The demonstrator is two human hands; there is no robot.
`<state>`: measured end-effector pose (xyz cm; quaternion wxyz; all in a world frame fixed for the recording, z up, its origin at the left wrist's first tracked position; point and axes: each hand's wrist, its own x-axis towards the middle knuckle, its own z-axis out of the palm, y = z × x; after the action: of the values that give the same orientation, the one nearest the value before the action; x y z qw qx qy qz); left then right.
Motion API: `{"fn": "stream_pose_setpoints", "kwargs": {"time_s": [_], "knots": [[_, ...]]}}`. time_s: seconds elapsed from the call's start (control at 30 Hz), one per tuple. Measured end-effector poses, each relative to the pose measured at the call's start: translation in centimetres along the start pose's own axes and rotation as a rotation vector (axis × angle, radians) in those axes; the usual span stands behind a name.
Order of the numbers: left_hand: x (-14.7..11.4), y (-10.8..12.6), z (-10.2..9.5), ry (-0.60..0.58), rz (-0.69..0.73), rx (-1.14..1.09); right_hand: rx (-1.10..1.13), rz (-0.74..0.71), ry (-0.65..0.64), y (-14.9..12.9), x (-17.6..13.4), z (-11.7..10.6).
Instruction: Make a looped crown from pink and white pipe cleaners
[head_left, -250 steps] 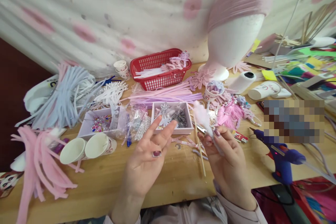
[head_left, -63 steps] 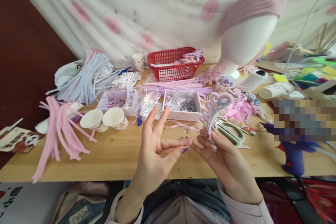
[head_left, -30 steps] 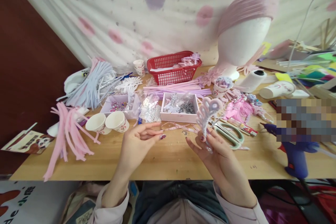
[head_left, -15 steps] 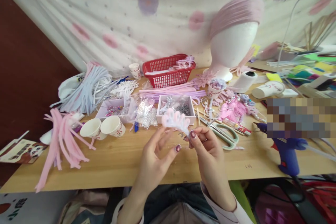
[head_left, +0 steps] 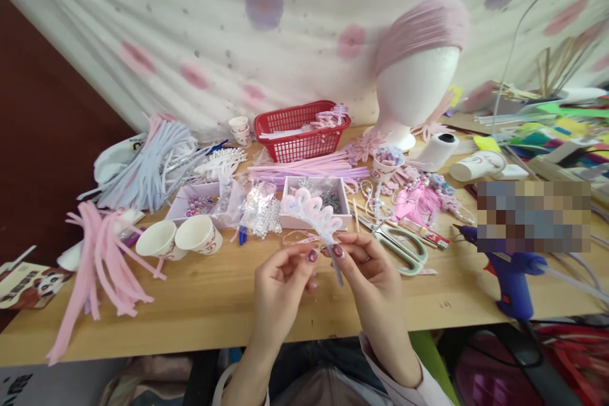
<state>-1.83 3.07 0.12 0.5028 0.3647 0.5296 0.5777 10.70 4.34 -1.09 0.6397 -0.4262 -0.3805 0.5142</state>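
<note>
A looped pipe-cleaner piece (head_left: pixel 311 210), pink and white with rounded loops like petals, is held up in front of me above the table. Its stem passes between the thumb and fingers of my right hand (head_left: pixel 375 285), which pinches it; the stem's end sticks out below. Just left of the stem is my left hand (head_left: pixel 281 288), thumb and fingertips pressed together. What they hold, if anything, I cannot make out. A thin pale loop of thread or wire (head_left: pixel 297 236) shows behind the left fingertips. Green-handled scissors (head_left: pixel 402 250) lie to the right of my right hand.
Two paper cups (head_left: pixel 197 236) stand left, near pink pipe cleaners (head_left: pixel 111 260). Behind the hands are a bead box (head_left: pixel 290 221), a bag of pearl beads (head_left: pixel 264 212) and a red basket (head_left: pixel 299 149). At right are a blue glue gun (head_left: pixel 514 285) and a foam head (head_left: pixel 413 82).
My left fingers have closed from apart into a pinch and come closer to the stem. The pipe-cleaner piece has tilted, and its stem now shows below my right hand. The view has shifted slightly.
</note>
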Motion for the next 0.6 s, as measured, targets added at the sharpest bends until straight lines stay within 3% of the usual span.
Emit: {"fn": "stream_pose_setpoints", "kwargs": {"time_s": [0.23, 0.43, 0.6], "knots": [[0.2, -1.0, 1.3, -0.066, -0.034, -0.163, -0.106, -0.038, 0.059, 0.5, -0.1, -0.4], [0.4, -0.5, 1.7, -0.055, -0.071, -0.212, -0.272, -0.207, -0.022, -0.2, -0.5, -1.0], [0.4, -0.8, 1.7, -0.018, -0.052, -0.202, -0.334, -0.24, -0.08, -0.3, -0.7, -0.9]]}}
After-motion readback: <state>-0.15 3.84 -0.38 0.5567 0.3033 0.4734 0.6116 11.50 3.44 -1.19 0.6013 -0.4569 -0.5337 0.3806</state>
